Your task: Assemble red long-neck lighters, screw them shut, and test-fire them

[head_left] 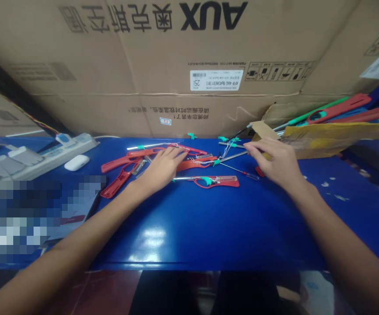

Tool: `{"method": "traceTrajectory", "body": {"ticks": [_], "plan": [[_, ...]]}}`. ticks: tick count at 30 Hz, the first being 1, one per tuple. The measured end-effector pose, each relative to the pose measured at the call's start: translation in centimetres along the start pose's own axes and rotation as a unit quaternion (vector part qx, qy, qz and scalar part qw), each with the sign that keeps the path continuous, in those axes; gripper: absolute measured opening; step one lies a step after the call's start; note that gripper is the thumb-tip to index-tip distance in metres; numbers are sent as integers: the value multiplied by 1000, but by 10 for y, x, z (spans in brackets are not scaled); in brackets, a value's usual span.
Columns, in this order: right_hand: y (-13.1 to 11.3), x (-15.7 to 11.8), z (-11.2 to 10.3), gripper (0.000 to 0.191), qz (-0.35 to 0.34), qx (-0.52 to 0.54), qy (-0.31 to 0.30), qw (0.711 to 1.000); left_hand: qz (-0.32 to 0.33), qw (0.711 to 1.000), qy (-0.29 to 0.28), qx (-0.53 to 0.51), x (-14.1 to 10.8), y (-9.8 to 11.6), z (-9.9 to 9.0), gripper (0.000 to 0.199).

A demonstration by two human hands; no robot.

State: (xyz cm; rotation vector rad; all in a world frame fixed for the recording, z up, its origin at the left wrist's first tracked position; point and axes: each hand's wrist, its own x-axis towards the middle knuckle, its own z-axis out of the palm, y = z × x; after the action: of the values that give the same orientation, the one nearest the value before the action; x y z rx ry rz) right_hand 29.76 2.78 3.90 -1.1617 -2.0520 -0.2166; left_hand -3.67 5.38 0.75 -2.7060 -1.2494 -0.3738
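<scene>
My left hand (163, 168) lies fingers spread over the heap of red lighter shells, on the orange-red one in the middle. My right hand (272, 159) has thumb and forefinger together at the end of a metal tube (237, 155), which has a green trigger and white wires. Closer to me lies a red half shell (217, 181) with a green trigger (205, 180) and a metal tube. Several red shells (119, 183) are by my left hand. A screwdriver (250, 176) rests left of my right hand.
A cardboard box (333, 140) with red, green and blue lighters stands at the right. Loose green triggers (192, 136) lie near the large carton (137, 78) at the back. At the left are a power strip (58, 153) and a white earphone case (77, 162).
</scene>
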Motion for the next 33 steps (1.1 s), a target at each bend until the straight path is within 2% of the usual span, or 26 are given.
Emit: {"method": "traceTrajectory", "body": {"ticks": [2, 6, 11, 15, 17, 19, 20, 21, 23, 25, 27, 28, 30, 31, 33], "plan": [[-1, -1, 3, 30, -16, -12, -1, 1000, 17, 999, -14, 35, 13, 6, -4, 53], [-1, -2, 9, 28, -48, -37, 3, 998, 15, 997, -56, 53, 46, 17, -9, 38], [-6, -2, 12, 26, -69, -20, 2, 997, -9, 999, -35, 23, 76, 9, -7, 26], [-11, -1, 12, 24, -76, -4, 6, 997, -32, 998, -35, -49, 88, -12, -18, 11], [-15, -1, 12, 21, -75, 12, 11, 997, -41, 994, -33, -95, 91, -20, -30, 16], [-21, -2, 13, 18, -63, 36, 24, 997, -66, 977, -9, -202, 93, -23, -43, 22], [-23, -2, 14, 18, -53, 50, 32, 997, -86, 954, 15, -287, 93, -22, -47, 23], [-26, -2, 16, 19, -39, 63, 37, 997, -109, 915, 43, -386, 92, -18, -50, 22], [-31, -4, 20, 24, 3, 88, 25, 996, -144, 797, 87, -580, 87, -5, -49, 18], [-36, -5, 25, 42, 55, 116, -17, 992, -149, 679, 73, -715, 77, 15, -41, 16], [-42, -8, 29, 63, 89, 139, -62, 984, -141, 599, 40, -787, 62, 36, -32, 17], [-45, -9, 31, 70, 96, 149, -79, 981, -135, 576, 34, -805, 53, 44, -28, 16], [-54, -12, 33, 69, 98, 154, -99, 978, -133, 550, 27, -824, 37, 54, -23, 16], [-58, -12, 32, 64, 97, 151, -104, 978, -133, 547, 17, -826, 29, 54, -22, 16], [-64, -13, 31, 50, 89, 132, -110, 981, -135, 564, -18, -814, 17, 47, -22, 18]]}}
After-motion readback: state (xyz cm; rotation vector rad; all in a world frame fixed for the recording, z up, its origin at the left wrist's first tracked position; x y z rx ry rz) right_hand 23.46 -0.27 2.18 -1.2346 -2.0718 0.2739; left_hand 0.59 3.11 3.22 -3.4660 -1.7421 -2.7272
